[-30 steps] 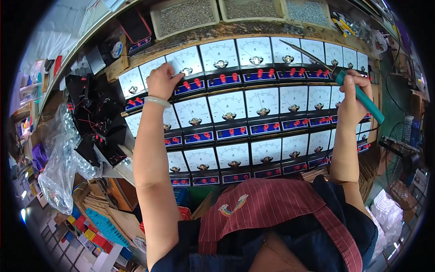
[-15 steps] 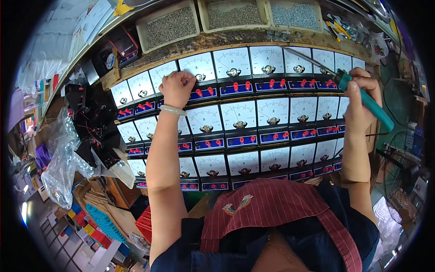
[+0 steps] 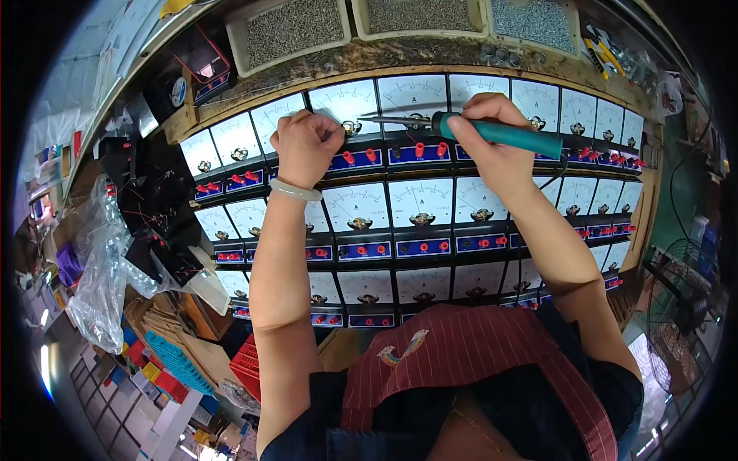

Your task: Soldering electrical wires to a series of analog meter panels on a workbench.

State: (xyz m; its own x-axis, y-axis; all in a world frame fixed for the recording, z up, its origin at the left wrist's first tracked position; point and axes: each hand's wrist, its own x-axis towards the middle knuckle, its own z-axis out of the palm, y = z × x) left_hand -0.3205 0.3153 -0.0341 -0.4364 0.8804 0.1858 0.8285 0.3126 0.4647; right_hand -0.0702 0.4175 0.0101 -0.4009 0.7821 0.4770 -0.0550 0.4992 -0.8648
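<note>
wooden workbench (image 3: 430, 58); rows of white analog meters (image 3: 419, 203); screw trays (image 3: 296, 29)

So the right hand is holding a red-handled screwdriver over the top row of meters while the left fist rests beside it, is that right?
Not quite: in the head view the screwdriver in the right hand has a teal handle, not red. The rest holds: the left hand rests as a fist on the top row of meters.
</note>
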